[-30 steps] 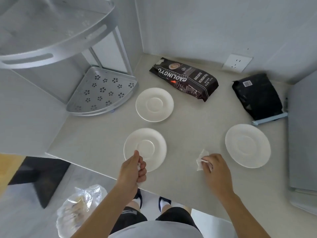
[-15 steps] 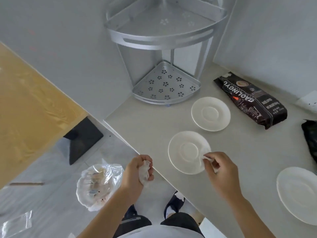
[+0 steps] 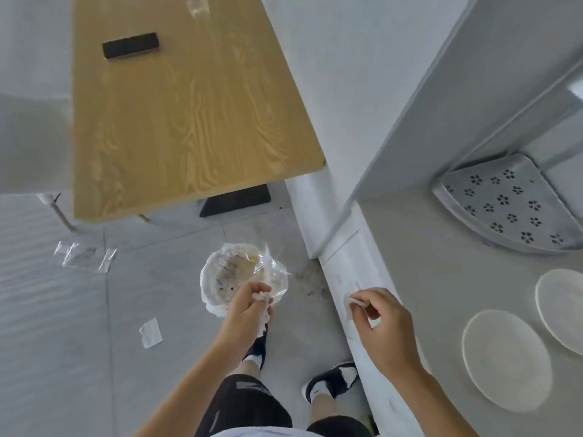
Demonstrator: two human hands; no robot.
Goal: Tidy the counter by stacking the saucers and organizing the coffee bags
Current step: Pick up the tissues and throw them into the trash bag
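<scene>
Two white saucers lie on the grey counter point(image 3: 441, 253) at the right: one near the front edge point(image 3: 506, 359), another point(image 3: 561, 307) cut off by the frame's right border. My left hand point(image 3: 249, 307) is closed around a crumpled white tissue point(image 3: 263, 296), held over a bin lined with a clear plastic bag point(image 3: 243, 279) on the floor. My right hand point(image 3: 378, 326) pinches a small white scrap of paper point(image 3: 355, 300) just off the counter's front edge. The coffee bags are out of view.
A perforated metal corner rack point(image 3: 504, 206) stands at the counter's back. A wooden table point(image 3: 183, 99) with a black object on it fills the upper left. Paper scraps and plastic wrappers point(image 3: 85, 257) lie on the tiled floor beside my feet.
My view has swung left toward the floor. My left hand moved with the tissue from the counter edge to above the bin; my right hand left the counter, still holding the scrap.
</scene>
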